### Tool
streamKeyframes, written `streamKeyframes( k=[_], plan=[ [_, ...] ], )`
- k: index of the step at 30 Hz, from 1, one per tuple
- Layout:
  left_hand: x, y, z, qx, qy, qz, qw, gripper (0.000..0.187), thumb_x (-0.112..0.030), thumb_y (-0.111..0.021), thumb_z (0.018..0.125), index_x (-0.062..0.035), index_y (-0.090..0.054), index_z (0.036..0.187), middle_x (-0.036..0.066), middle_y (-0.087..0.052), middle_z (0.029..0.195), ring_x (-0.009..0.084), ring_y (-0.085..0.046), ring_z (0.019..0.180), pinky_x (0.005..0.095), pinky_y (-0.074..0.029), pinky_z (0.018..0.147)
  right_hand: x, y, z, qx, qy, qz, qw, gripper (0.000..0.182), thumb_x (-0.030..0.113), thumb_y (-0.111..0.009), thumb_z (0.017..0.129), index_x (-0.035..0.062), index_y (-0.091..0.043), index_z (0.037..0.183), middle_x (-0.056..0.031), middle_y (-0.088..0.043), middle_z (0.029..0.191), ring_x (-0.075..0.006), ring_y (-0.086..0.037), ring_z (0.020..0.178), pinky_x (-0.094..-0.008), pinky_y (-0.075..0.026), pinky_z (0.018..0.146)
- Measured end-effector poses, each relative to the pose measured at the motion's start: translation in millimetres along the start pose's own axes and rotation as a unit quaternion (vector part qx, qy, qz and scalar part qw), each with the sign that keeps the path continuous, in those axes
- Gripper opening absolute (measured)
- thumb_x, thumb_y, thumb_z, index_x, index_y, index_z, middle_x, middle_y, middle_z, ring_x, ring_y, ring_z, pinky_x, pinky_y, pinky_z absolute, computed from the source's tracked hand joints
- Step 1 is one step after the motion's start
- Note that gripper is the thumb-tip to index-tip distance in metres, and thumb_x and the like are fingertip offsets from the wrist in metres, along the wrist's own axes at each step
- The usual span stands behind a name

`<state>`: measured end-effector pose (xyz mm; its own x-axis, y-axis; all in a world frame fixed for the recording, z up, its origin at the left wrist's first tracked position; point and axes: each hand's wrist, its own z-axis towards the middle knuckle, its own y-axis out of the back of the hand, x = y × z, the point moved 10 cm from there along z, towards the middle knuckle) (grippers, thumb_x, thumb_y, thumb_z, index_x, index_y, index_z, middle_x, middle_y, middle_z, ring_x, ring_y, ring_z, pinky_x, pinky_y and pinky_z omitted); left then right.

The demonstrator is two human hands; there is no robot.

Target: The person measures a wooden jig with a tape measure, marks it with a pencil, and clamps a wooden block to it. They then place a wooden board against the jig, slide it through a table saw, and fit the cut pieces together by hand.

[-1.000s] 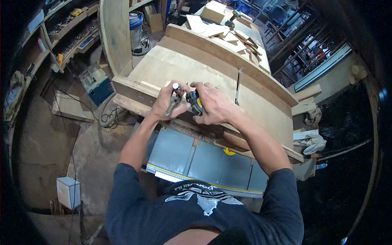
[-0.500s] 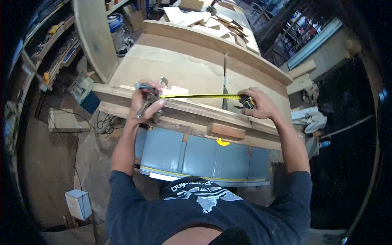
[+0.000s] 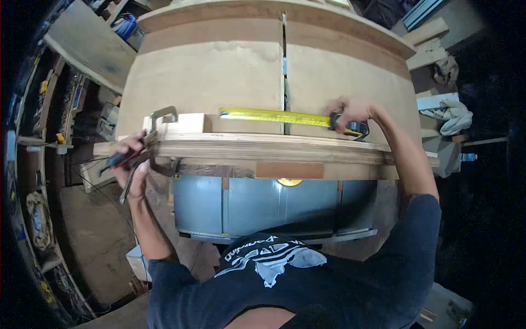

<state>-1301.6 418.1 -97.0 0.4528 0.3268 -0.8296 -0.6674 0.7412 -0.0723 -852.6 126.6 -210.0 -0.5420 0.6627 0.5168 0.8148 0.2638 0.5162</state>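
My right hand (image 3: 350, 112) is closed around a tape measure (image 3: 359, 130) with a dark case. Its yellow blade (image 3: 274, 116) reaches left over the plywood surface, and the free end stops short of my left hand. My left hand (image 3: 131, 162) is closed on a tool with a red-and-black handle (image 3: 119, 159), its kind partly hidden by the fingers. A metal clamp (image 3: 153, 123) stands right beside those fingers, its jaws reaching over and under the stacked plywood strips (image 3: 263, 145). A metal bar (image 3: 128, 186) sticks out below the hand.
A grey metal machine table (image 3: 279, 205) lies between the strips and my body. Behind the strips is a wide plywood panel (image 3: 213, 71) with a slot (image 3: 285, 66) and a raised back fence (image 3: 350, 27). A pale wood block (image 3: 189, 122) sits near the clamp. Shelves line the left.
The tape blade's free end has come away from my left hand. My right hand has moved right with the case, and my left hand has shifted left and down. The view has shifted too.
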Motion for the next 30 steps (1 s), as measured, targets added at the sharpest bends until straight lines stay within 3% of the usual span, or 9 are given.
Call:
streamKeyframes(
  k=[3,4,6,7,11,13,30],
  plan=[
    [2,5,-4,-0.009,0.010,0.031,0.999,0.059,-0.013,-0.079,0.077,-0.0130,-0.048,0.128,0.014,-0.056,0.115,0.0402,-0.049,0.131,0.0630,-0.032,0.117,17,-47,22,0.231,-0.010,0.087,0.969,0.056,0.015,-0.078,0.064,0.0046,-0.070,0.119,-0.0056,-0.073,0.092,-0.0162,-0.068,0.080,-0.0301,-0.055,0.073],
    [3,7,-5,-0.020,0.026,0.040,0.999,0.062,-0.015,-0.081,0.076,-0.0135,-0.049,0.129,0.014,-0.056,0.115,0.0405,-0.049,0.131,0.0637,-0.031,0.117,23,-47,26,0.241,-0.010,0.092,0.966,0.056,0.015,-0.078,0.064,0.0046,-0.070,0.119,-0.0056,-0.073,0.092,-0.0162,-0.068,0.080,-0.0301,-0.055,0.073],
    [3,7,-7,0.002,0.015,0.064,0.998,0.057,-0.017,-0.073,0.080,-0.0148,-0.047,0.130,0.013,-0.053,0.116,0.0414,-0.045,0.134,0.0661,-0.027,0.119,21,-58,33,0.277,-0.041,0.100,0.955,0.057,0.015,-0.078,0.064,0.0047,-0.070,0.119,-0.0074,-0.073,0.095,-0.0164,-0.068,0.082,-0.0305,-0.056,0.074],
    [1,9,-5,-0.022,0.021,0.059,0.998,0.061,-0.017,-0.081,0.075,-0.0142,-0.050,0.128,0.013,-0.056,0.112,0.0412,-0.050,0.131,0.0667,-0.028,0.118,14,-60,37,0.291,-0.055,0.120,0.948,0.058,0.016,-0.079,0.063,0.0047,-0.070,0.119,-0.0086,-0.073,0.097,-0.0170,-0.068,0.083,-0.0311,-0.056,0.074],
    [3,8,-6,0.003,0.023,0.068,0.997,0.057,-0.020,-0.075,0.075,-0.0182,-0.049,0.127,0.010,-0.056,0.116,0.0401,-0.046,0.135,0.0688,-0.023,0.119,14,-53,39,0.294,-0.085,0.119,0.944,0.059,0.015,-0.079,0.063,0.0044,-0.070,0.120,-0.0092,-0.073,0.097,-0.0176,-0.069,0.084,-0.0302,-0.056,0.075],
    [5,14,-9,-0.005,0.038,0.072,0.997,0.056,-0.021,-0.074,0.074,-0.0189,-0.049,0.125,0.009,-0.055,0.112,0.0405,-0.045,0.135,0.0699,-0.022,0.119,13,-66,35,0.369,-0.091,0.147,0.913,0.061,0.016,-0.079,0.063,0.0042,-0.069,0.122,-0.0102,-0.073,0.100,-0.0179,-0.069,0.085,-0.0286,-0.056,0.076],
    [5,19,-14,-0.011,0.051,0.086,0.995,0.052,-0.024,-0.070,0.077,-0.0211,-0.048,0.124,0.007,-0.046,0.111,0.0405,-0.039,0.136,0.0719,-0.014,0.120,-4,-80,46,0.414,-0.094,0.253,0.869,0.065,0.012,-0.074,0.063,-0.0023,-0.066,0.126,-0.0102,-0.074,0.103,-0.0160,-0.068,0.086,-0.0269,-0.055,0.077]
  ],
)
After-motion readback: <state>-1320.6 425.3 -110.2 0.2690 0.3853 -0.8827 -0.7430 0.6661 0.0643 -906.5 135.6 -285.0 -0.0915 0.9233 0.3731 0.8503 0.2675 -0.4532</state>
